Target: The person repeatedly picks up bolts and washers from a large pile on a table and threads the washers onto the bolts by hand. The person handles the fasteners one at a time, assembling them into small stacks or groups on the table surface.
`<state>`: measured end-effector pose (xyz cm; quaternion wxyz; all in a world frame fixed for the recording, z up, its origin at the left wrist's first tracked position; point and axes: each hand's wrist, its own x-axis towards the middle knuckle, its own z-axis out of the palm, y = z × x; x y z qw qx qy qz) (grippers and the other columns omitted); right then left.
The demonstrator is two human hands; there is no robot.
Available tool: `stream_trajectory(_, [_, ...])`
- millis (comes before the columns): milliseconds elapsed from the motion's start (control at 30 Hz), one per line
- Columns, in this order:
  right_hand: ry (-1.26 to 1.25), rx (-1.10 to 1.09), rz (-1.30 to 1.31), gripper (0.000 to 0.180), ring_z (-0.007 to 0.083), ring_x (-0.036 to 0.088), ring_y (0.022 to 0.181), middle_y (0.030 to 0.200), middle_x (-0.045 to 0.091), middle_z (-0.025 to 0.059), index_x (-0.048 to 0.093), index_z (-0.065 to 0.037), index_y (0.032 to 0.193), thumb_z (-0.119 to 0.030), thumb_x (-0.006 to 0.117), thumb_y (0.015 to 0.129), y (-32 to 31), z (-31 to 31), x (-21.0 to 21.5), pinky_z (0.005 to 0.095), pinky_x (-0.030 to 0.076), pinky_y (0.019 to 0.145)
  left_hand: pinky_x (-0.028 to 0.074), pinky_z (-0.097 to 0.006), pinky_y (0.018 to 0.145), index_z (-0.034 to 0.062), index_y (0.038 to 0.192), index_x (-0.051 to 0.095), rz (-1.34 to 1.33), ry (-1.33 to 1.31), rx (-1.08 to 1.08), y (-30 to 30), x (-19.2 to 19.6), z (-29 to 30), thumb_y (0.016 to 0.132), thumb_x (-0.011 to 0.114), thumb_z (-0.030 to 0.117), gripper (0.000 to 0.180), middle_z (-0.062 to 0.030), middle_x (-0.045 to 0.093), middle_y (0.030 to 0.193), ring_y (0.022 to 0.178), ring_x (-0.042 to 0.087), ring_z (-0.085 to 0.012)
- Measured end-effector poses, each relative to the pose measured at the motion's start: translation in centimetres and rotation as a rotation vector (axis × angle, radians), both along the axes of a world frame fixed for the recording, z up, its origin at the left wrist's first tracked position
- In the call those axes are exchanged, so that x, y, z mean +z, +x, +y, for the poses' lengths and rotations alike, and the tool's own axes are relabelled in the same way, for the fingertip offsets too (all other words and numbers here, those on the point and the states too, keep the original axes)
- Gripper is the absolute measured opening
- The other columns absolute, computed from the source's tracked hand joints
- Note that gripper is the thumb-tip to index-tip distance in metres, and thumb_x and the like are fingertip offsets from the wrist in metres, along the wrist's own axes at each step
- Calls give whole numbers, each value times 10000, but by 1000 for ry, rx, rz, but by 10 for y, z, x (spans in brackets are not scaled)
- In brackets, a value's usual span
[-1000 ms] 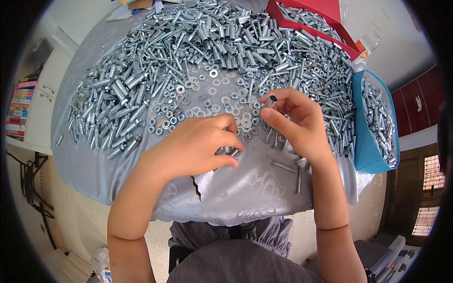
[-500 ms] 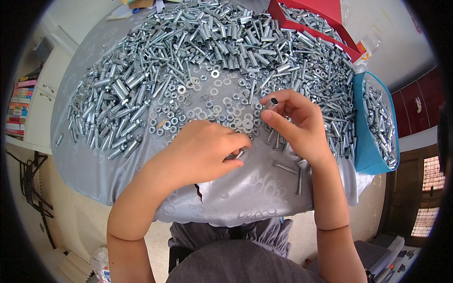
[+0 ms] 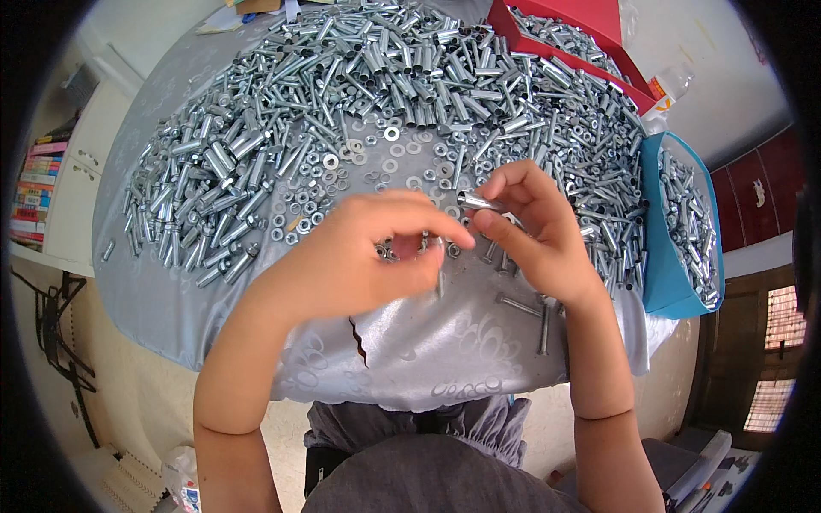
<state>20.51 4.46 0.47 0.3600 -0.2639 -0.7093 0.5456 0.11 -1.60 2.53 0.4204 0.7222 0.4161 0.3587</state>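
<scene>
While the right hand (image 3: 534,235) pinches a short steel sleeve (image 3: 481,202) between thumb and fingers, the left hand (image 3: 359,256) grips a bolt (image 3: 439,275); both hover over the grey-clothed table (image 3: 171,291) beside scattered washers (image 3: 376,162).

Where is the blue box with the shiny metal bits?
In the head view, the blue box sits at the table's right edge, just right of the right hand.

My left hand (image 3: 359,256) and right hand (image 3: 530,235) meet near the table's (image 3: 171,299) front edge, the right pinching a metal sleeve (image 3: 479,202). Loose washers (image 3: 359,162) lie just behind them. The bolt heap (image 3: 385,68) fills the table's back and left. Two bolts (image 3: 530,312) lie at the front edge, right. A bin (image 3: 663,282) sits at the right edge, a tray (image 3: 599,34) at the back right corner.
</scene>
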Motion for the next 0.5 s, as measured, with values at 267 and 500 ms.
stream_trajectory(267, [-31,23,-42,214,114,528,904,940,566,57,480,6,1061,-1,523,852,-3,-2,4,257,410,821,455,-209,700,-24,976,600,-328,24,416,-10,-4,12,852,573,83,166,-62,622,858,745,565,-92])
stream_trajectory(500, [11,-8,-104,198,123,540,880,922,583,61,507,7,1031,1,545,836,-3,-3,4,262,422,807,459,-214,705,-24,980,597,-393,38,381,-6,-11,13,853,570,79,166,-66,623,865,756,571,-97])
